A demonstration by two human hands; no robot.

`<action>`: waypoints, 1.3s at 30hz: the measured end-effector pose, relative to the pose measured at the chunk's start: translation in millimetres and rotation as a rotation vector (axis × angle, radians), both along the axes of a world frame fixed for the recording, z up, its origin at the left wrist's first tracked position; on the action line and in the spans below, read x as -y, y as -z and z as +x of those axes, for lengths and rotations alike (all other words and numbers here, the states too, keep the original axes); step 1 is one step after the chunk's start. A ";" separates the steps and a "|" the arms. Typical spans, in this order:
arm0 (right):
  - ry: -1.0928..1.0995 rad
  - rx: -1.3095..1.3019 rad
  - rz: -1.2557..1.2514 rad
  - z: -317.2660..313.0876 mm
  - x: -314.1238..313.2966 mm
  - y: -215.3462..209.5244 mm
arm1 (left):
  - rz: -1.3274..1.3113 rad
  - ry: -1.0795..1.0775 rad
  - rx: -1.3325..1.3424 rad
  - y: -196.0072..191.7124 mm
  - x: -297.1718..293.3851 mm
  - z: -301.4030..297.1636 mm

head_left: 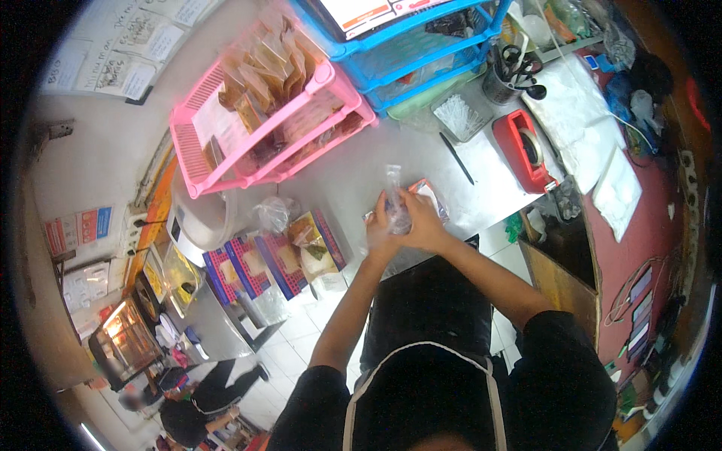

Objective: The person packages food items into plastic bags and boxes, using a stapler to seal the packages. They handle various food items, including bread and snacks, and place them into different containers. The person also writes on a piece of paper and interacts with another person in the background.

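At the front edge of the metal table, my left hand and my right hand are close together around a small clear plastic bag. Its narrow top stands up between my fingers. My hands cover most of its lower part, and I cannot make out what is inside. Directly behind and under my right hand lies a packet with orange and white parts, partly hidden by the fingers.
Left stand purple-and-pink boxes and a clear bag. Behind are a pink rack of brown paper bags and blue trays. A black pen and red tape dispenser lie right. Another person is far left.
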State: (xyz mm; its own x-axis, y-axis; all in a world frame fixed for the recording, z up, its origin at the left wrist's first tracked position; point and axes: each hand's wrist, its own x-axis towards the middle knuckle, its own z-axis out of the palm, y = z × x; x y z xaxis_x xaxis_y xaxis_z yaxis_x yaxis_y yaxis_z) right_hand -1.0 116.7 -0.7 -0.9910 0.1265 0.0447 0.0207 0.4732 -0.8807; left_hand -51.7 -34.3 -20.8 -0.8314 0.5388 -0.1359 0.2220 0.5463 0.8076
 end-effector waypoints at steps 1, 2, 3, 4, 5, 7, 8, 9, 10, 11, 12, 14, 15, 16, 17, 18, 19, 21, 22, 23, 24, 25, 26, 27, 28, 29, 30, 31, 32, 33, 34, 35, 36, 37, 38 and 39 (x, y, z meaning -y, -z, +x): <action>0.039 -0.018 -0.119 -2.0 6.1 -10.7 | 0.011 -0.012 0.046 2.0 1.9 0.5; 0.069 -0.040 -0.239 -9.4 15.2 -30.3 | 0.074 -0.041 -0.009 3.5 2.8 2.8; 0.097 -0.064 -0.359 -15.3 24.7 -45.4 | 0.137 -0.071 -0.063 4.8 3.4 6.9; 0.149 -0.137 -0.120 -18.9 36.4 -33.2 | 0.203 -0.094 -0.118 0.1 0.0 7.5; 0.149 -0.173 -0.121 -19.6 44.2 -28.8 | 0.224 -0.103 -0.211 -6.7 -2.6 6.7; 0.145 -0.246 -0.123 -22.2 55.0 -32.9 | 0.248 -0.111 -0.317 -22.1 -8.2 2.7; 0.058 -0.225 -0.095 -22.1 59.0 -38.7 | 0.254 -0.110 -0.333 -27.8 -11.6 -1.2; -0.029 -0.204 -0.067 -21.3 62.1 -44.7 | 0.239 -0.093 -0.272 -33.7 -16.0 -5.8; -0.112 -0.174 -0.042 -17.4 66.2 -53.5 | 0.205 -0.062 -0.271 -38.2 -17.0 -7.4; -0.146 -0.144 -0.020 -12.8 69.1 -62.0 | 0.171 -0.032 -0.269 -42.9 -17.7 -8.6; -0.178 -0.113 0.001 -8.2 71.2 -71.2 | 0.123 0.011 -0.335 -48.0 -18.2 -11.1; -0.258 -0.100 0.042 -5.4 67.6 -79.1 | 0.008 0.045 -0.462 -46.9 -19.3 -12.4; -0.298 -0.118 0.065 -3.4 60.1 -80.4 | -0.053 0.043 -0.524 -35.4 -20.8 -14.0; -0.341 -0.139 0.086 -1.7 52.6 -81.1 | -0.119 0.038 -0.588 -22.8 -20.6 -16.4; -0.450 -0.081 -0.008 -3.8 39.9 -96.7 | -0.172 0.034 -0.582 -9.0 -17.2 -18.9; -0.560 -0.021 -0.102 -6.9 19.7 -112.6 | -0.225 0.028 -0.576 4.7 -13.9 -21.1; -0.665 0.040 -0.198 -13.3 -1.4 -122.3 | -0.280 0.026 -0.568 12.6 -10.2 -22.2; -0.231 -0.063 -0.151 -49.2 -58.6 -91.4 | -0.275 -0.021 -0.604 16.9 -10.7 -27.2; 0.058 -0.191 -0.128 -73.3 -89.3 -79.9 | -0.279 -0.051 -0.615 18.0 -7.9 -24.9; 0.306 0.144 0.037 -96.3 -134.5 -78.5 | -0.291 -0.052 -0.580 18.3 -2.3 -21.0; 0.563 0.017 0.155 -113.1 -160.9 -75.5 | -0.291 -0.045 -0.547 15.9 -0.4 -18.8; 0.584 0.193 0.182 -127.0 -191.7 -45.8 | -0.284 -0.017 -0.527 11.2 -6.1 -23.9; 0.608 0.366 0.201 -137.2 -212.8 -14.2 | -0.226 0.019 -0.510 3.5 -12.1 -29.6; 0.614 0.386 0.246 -144.7 -210.5 -7.3 | -0.188 0.022 -0.487 -5.7 -7.9 -27.2; 0.620 0.403 0.294 -149.2 -206.3 -4.7 | -0.146 0.023 -0.465 -18.1 -9.1 -27.9; 0.625 0.424 0.338 -153.9 -199.4 3.5 | -0.182 0.024 -0.538 -37.2 -11.1 -29.3; 0.682 0.526 0.239 -163.1 -198.3 11.7 | -0.219 0.030 -0.612 -56.9 -13.4 -29.7; 0.690 0.513 0.241 -166.4 -195.7 17.2 | -0.250 0.027 -0.682 -70.0 -14.4 -29.5; 0.701 0.500 0.242 -168.1 -193.4 22.6 | -0.282 0.049 -0.579 -75.9 -9.5 -28.8; 0.713 0.488 0.241 -169.1 -191.6 28.0 | -0.312 0.072 -0.475 -81.3 -1.9 -26.2; 0.735 0.456 0.244 -168.8 -196.9 38.3 | -0.336 0.100 -0.369 -85.1 1.2 -26.2; 0.750 0.423 0.249 -168.0 -201.3 46.2 | -0.349 0.149 -0.324 -89.4 3.9 -26.1; 0.768 0.391 0.253 -166.9 -203.5 54.6 | -0.361 0.200 -0.279 -94.1 6.3 -27.4; 0.759 0.355 0.250 -164.9 -202.1 52.5 | -0.371 0.241 -0.230 -96.8 8.2 -27.8; 0.743 0.321 0.249 -158.4 -199.7 43.4 | -0.363 0.273 -0.201 -105.7 10.0 -27.1; 0.729 0.288 0.247 -153.0 -198.5 33.9 | -0.355 0.308 -0.173 -115.7 11.2 -30.0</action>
